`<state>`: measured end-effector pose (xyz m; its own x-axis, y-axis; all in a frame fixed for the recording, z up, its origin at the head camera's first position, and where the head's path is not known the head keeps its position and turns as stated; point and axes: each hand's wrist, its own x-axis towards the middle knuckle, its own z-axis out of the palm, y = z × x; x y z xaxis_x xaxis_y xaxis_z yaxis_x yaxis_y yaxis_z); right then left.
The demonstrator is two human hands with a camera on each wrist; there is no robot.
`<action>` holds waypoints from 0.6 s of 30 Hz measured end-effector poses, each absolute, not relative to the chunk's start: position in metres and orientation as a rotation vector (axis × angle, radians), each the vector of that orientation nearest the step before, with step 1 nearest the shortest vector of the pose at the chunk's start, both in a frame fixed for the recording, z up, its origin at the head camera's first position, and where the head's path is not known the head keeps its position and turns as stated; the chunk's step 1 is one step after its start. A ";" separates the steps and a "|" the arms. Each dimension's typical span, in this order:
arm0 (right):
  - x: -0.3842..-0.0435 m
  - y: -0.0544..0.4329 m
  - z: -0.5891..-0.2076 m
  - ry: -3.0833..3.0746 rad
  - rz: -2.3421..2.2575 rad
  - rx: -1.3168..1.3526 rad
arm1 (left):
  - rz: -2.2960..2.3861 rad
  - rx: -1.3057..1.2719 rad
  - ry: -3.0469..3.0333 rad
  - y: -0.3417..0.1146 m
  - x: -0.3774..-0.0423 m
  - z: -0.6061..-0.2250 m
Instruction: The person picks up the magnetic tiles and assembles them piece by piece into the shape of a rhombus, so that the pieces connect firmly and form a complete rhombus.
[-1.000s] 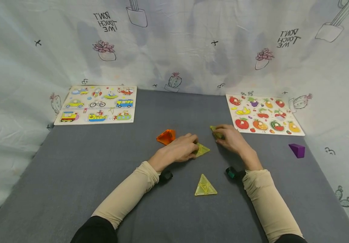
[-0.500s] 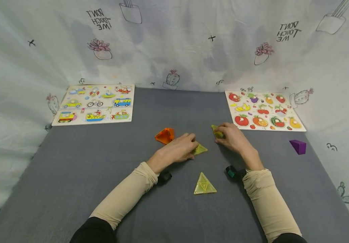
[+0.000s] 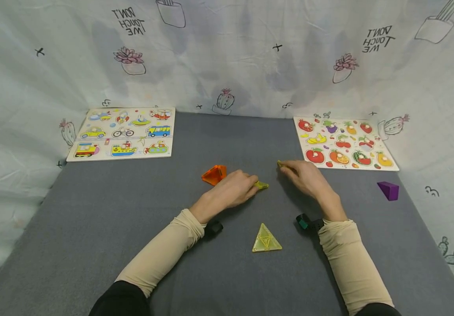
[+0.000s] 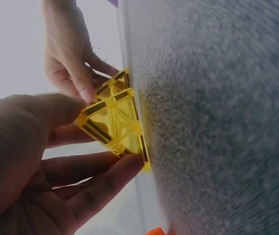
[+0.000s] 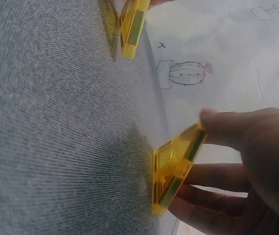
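Note:
My left hand (image 3: 232,189) pinches a translucent yellow triangular magnetic tile (image 4: 117,122) between thumb and fingers. In the left wrist view the tile stands tilted up with one edge down at the grey cloth. To its right, my right hand (image 3: 307,177) grips another yellow triangular magnetic tile (image 5: 176,169), also raised on an edge; in the head view the fingers cover most of it. A gap separates the two held tiles. A third yellow triangular tile (image 3: 266,239) lies flat nearer the body, between the forearms.
An orange pyramid-like piece (image 3: 214,175) sits just beyond my left hand. A purple wedge-shaped piece (image 3: 388,191) lies at the right. At the back are a vehicle puzzle board (image 3: 126,134) on the left and a fruit puzzle board (image 3: 345,143) on the right, before a printed curtain.
Both held tiles have tipped up from lying nearly flat, so they now show as thin slivers in the head view. The hands stay about where they were.

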<state>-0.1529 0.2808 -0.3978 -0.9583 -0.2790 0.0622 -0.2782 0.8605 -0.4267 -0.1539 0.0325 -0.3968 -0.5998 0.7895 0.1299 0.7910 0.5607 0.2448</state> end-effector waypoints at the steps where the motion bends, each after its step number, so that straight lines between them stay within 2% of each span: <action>1: -0.153 0.281 -0.398 3.037 -0.703 -0.451 | -0.451 -1.399 -2.770 0.033 -0.154 -0.397; 18: -0.150 0.276 -0.397 3.082 -0.752 -0.491 | -0.538 -1.332 -2.745 0.029 -0.157 -0.396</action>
